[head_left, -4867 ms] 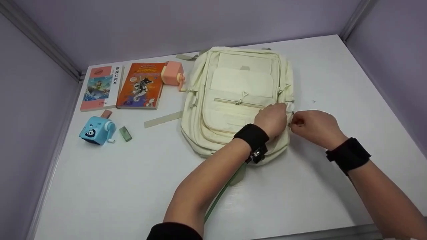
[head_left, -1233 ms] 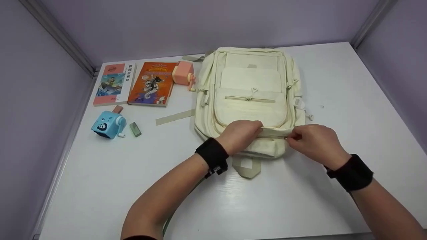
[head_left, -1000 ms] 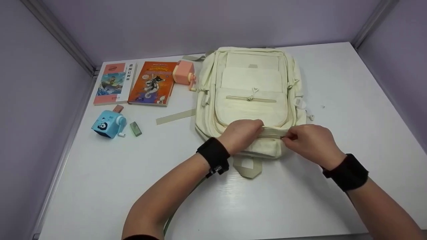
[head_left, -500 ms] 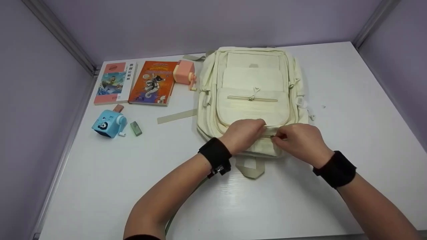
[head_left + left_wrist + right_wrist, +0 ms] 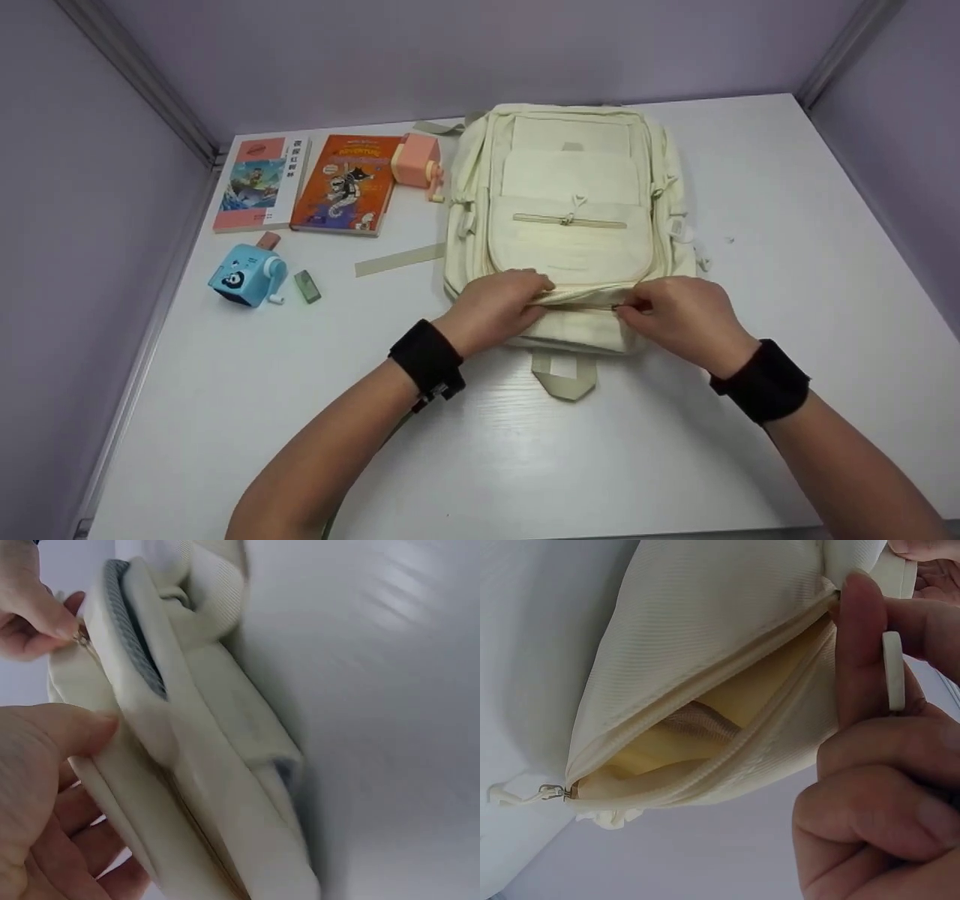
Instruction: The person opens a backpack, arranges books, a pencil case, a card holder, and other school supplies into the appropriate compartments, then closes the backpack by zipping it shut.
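Cream backpack stretches between left grip, holding its edge, and right grip, pinching its zip pull.

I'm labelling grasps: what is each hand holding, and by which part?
The backpack: the right hand pinches a zipper slider, while the left hand holds the fabric farther left.

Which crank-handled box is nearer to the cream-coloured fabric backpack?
The pink plastic box; the blue plastic box stands farther from the backpack.
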`<control>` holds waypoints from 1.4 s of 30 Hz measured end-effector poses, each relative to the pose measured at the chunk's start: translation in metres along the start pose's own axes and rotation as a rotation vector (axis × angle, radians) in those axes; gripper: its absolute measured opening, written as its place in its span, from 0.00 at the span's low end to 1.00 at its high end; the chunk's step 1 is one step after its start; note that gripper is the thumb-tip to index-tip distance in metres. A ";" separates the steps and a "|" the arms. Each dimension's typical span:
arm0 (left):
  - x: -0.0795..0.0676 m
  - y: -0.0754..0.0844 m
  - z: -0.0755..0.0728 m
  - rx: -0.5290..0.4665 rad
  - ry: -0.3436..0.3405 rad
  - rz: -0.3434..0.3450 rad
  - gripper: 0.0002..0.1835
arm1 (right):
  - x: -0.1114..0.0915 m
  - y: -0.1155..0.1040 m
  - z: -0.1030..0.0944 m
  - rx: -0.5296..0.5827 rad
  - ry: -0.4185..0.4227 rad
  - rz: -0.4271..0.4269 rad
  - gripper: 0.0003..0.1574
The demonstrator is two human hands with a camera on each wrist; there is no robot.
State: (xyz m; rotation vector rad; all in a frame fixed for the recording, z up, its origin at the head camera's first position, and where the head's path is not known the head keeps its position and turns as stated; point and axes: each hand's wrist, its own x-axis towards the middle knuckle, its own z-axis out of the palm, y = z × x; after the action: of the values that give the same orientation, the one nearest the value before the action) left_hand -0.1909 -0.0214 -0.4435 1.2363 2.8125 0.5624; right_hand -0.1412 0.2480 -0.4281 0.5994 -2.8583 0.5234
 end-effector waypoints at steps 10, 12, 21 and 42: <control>0.004 -0.002 -0.004 0.092 0.063 -0.041 0.12 | -0.004 -0.003 -0.004 0.020 0.019 0.016 0.06; 0.006 -0.001 -0.005 0.105 0.073 -0.051 0.12 | -0.005 -0.005 -0.005 0.025 0.017 0.018 0.06; 0.016 0.005 -0.005 0.094 0.083 -0.073 0.11 | 0.001 -0.015 -0.003 0.012 0.032 0.000 0.07; 0.031 0.024 -0.001 0.119 0.081 -0.074 0.14 | 0.023 -0.039 0.018 -0.053 0.055 -0.072 0.15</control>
State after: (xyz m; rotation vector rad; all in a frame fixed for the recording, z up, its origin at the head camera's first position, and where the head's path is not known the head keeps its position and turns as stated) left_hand -0.1956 0.0154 -0.4304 1.1455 2.9850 0.4574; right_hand -0.1472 0.1999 -0.4272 0.6657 -2.7779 0.4439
